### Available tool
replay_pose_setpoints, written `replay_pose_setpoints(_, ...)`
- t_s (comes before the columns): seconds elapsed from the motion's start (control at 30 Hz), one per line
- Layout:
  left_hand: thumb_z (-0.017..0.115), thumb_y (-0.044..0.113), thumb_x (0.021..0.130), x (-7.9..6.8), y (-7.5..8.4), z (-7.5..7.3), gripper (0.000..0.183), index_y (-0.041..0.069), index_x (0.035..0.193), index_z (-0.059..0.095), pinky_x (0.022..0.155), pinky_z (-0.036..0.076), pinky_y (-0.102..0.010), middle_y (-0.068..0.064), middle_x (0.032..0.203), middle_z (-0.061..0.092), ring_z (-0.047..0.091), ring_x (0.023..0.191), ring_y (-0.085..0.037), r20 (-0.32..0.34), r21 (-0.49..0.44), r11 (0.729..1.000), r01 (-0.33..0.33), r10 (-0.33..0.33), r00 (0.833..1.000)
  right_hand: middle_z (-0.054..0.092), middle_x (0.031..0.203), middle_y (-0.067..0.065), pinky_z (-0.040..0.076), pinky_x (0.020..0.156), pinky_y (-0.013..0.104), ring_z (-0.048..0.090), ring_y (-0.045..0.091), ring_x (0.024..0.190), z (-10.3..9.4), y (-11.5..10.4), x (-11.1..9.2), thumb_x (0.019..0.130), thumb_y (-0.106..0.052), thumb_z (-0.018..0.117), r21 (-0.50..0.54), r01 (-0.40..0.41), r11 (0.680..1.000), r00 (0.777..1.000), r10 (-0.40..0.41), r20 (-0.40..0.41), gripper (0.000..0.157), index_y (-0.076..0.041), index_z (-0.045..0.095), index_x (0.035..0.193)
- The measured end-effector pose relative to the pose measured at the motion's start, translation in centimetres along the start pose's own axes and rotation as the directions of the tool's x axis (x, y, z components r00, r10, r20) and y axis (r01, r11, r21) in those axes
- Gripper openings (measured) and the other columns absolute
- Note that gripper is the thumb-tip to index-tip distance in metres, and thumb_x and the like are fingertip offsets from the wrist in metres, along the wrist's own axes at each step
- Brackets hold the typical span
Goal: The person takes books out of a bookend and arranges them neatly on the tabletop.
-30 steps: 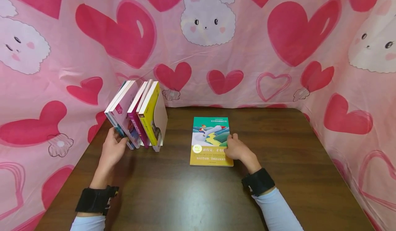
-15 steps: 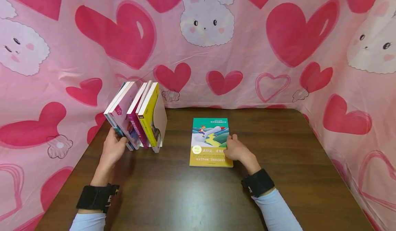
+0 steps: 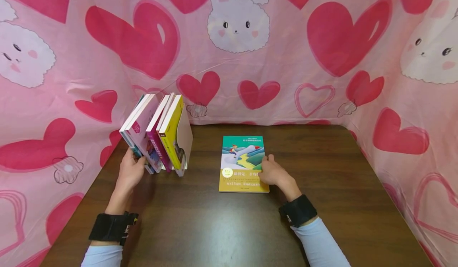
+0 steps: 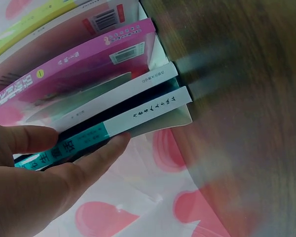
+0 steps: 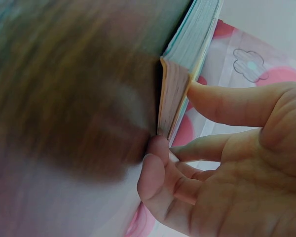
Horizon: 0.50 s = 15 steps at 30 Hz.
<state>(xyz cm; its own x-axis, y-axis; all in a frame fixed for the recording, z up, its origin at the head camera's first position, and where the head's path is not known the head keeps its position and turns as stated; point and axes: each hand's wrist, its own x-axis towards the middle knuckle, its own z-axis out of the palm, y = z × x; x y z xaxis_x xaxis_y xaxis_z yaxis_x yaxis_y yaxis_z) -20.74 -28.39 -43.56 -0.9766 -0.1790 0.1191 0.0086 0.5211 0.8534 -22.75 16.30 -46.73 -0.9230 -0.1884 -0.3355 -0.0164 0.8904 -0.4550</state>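
Observation:
My left hand is at the left end of a row of upright books. In the left wrist view its thumb and a finger lie on either side of a teal-and-white book, pinching it near the spine. Pink-purple books and a yellow book stand beside it, in a white book holder. My right hand grips the right edge of a flat green-and-yellow book on the table. Its thumb is on the cover; fingers touch the edge.
The dark wooden table extends around both hands and the books. A pink curtain printed with hearts and rabbits closes off its back and sides.
Both hands keep their places on the books. The view shifts only very slightly; no book visibly moves on the table.

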Motion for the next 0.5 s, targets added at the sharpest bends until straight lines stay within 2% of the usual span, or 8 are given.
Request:
replay_pose_setpoints(0.17, 0.044, 0.005, 0.108, 0.05, 0.05, -0.06, 0.051, -0.008, 0.156, 0.033, 0.098, 0.048, -0.060, -0.039, 0.146, 0.049, 0.054, 0.128, -0.048, -0.004, 0.028, 0.999, -0.022, 0.022, 1.000, 0.041, 0.128, 0.023, 0.052, 0.093, 0.046, 0.054, 0.036, 0.110, -0.06, -0.05, -0.07, 0.102, -0.017, 0.067, -0.003, -0.007, 1.000, 1.000, 0.007, 0.000, 0.070, 0.014, 0.033, 0.154)
replay_pose_setpoints(0.37, 0.044, 0.006, 0.109, -0.18, 0.08, -0.19, 0.052, -0.008, 0.157, 0.032, 0.101, 0.047, -0.064, -0.039, 0.148, 0.047, 0.052, 0.130, -0.050, 0.006, 0.018, 1.000, -0.020, 0.020, 1.000, 0.042, 0.128, 0.023, 0.052, 0.092, 0.045, 0.055, 0.035, 0.109, -0.11, -0.07, -0.25, 0.101, -0.016, 0.068, -0.001, -0.003, 1.000, 1.000, 0.003, 0.001, 0.069, 0.014, 0.034, 0.154)
replay_pose_setpoints(0.5, 0.044, 0.004, 0.108, -0.34, 0.12, -0.22, 0.051, -0.008, 0.156, 0.034, 0.099, 0.049, -0.062, -0.039, 0.146, 0.049, 0.054, 0.128, -0.049, 0.001, 0.031, 0.999, -0.025, 0.025, 1.000, 0.042, 0.128, 0.022, 0.053, 0.092, 0.044, 0.055, 0.035, 0.108, -0.18, -0.06, -0.42, 0.101, -0.016, 0.068, 0.003, 0.001, 1.000, 1.000, -0.001, 0.000, 0.070, 0.013, 0.034, 0.154)
